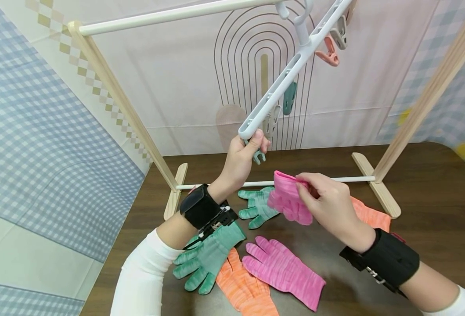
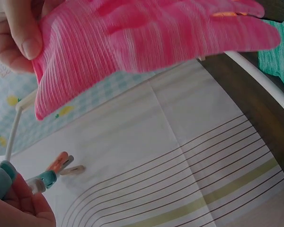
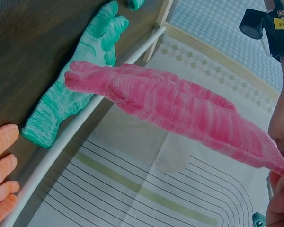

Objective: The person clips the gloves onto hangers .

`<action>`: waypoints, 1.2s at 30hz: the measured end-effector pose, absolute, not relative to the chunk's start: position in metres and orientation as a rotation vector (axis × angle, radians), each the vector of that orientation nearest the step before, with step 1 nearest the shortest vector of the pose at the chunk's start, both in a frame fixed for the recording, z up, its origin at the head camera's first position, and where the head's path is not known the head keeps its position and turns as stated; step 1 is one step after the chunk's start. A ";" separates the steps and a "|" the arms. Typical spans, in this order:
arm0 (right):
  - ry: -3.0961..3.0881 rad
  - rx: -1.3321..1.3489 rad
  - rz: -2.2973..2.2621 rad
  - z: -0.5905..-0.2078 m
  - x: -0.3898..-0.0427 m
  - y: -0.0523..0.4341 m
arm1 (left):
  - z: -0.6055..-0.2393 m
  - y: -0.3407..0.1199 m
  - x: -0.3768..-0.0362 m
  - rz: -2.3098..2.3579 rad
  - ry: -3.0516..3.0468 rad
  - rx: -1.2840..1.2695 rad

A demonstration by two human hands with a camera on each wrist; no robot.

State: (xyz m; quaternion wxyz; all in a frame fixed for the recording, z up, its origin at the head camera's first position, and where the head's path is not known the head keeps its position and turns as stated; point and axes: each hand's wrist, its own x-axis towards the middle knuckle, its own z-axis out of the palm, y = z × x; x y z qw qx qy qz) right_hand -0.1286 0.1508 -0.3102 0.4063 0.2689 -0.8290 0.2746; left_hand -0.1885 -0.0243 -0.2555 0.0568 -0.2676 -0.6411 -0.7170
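Aloft, pink glove [image 1: 288, 199] in right hand [image 1: 327, 204]

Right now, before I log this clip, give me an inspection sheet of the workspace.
Surface: dark wooden table, bare at the right.
Job's things: pink glove held up; white clip hanger tilted, hooked on the rack's top bar.
Clutter: second pink glove, two green gloves and two orange gloves lying flat.
Grippers: left hand grips the hanger's lower end; right hand pinches the pink glove's cuff.
Cables: nothing seen.
Surroundings: wooden drying rack, patterned backdrop.
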 end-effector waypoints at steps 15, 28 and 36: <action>-2.097 0.649 0.676 -0.302 -0.133 0.143 | -0.258 -0.013 -0.187 -2.206 -1.928 -0.723; -2.062 0.652 0.656 -0.294 -0.138 0.132 | -0.262 -0.006 -0.188 -2.232 -1.857 -0.714; -2.047 0.649 0.696 -0.290 -0.137 0.124 | -0.264 -0.003 -0.188 -2.233 -1.835 -0.715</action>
